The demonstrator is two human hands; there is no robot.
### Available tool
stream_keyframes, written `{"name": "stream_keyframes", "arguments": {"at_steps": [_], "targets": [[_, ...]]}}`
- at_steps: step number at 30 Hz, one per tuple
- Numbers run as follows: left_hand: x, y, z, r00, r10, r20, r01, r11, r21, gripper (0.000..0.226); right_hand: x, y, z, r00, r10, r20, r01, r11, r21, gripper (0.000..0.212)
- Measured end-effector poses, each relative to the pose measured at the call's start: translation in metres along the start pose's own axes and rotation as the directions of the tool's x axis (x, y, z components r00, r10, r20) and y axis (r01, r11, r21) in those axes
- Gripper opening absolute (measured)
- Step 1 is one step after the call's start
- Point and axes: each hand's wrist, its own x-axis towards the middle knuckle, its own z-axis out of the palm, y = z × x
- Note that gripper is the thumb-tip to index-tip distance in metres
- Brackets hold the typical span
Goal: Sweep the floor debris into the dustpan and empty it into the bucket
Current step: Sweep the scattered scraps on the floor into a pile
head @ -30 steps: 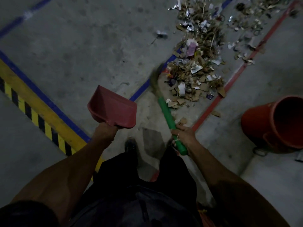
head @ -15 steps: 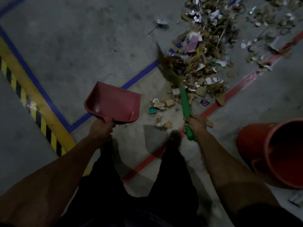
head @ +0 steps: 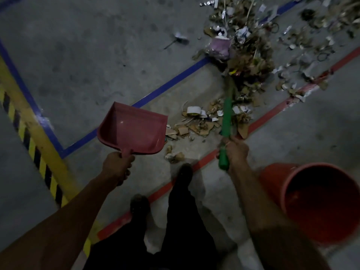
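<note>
Red dustpan (head: pixel 134 129) gripped by its handle in left hand (head: pixel 116 166) at centre frame, right hand (head: pixel 235 151) clamped on green broom (head: pixel 226 121) reaching into debris (head: pixel 241 61) upper right, orange bucket (head: pixel 319 201) lower right on floor (head: pixel 87 55)

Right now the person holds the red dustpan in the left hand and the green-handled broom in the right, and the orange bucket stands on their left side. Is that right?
Not quite. In the head view the orange bucket stands on the person's right side, near the right hand holding the green-handled broom. The left hand does hold the red dustpan.
</note>
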Motion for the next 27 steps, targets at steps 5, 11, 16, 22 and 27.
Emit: {"name": "stream_keyframes", "arguments": {"at_steps": [5,11,16,22,27], "targets": [[-0.011,-0.018,-0.008,1.0,-0.019,-0.002,0.019,1.0,-0.005,0.025,-0.07,0.073,0.005,0.981,0.082,0.175,-0.068,0.994,-0.083,0.017],[-0.017,-0.055,-0.023,0.999,-0.047,-0.006,0.047,0.999,-0.028,0.025,-0.07,0.114,0.002,0.96,0.209,0.184,-0.172,0.965,-0.196,0.016],[-0.027,-0.088,-0.036,1.0,-0.019,0.004,0.019,0.998,-0.054,0.023,-0.04,0.089,-0.016,0.997,0.055,0.057,-0.044,0.985,-0.168,0.016],[-0.033,-0.128,-0.054,1.0,0.006,0.0,-0.006,0.997,-0.077,0.018,-0.103,0.115,-0.015,0.989,-0.043,0.138,0.07,0.977,-0.2,0.036],[-0.037,-0.159,-0.07,0.999,0.047,0.023,-0.046,0.999,-0.028,0.018,-0.169,0.178,-0.017,0.955,0.004,0.295,0.123,0.904,-0.409,0.05]]}}
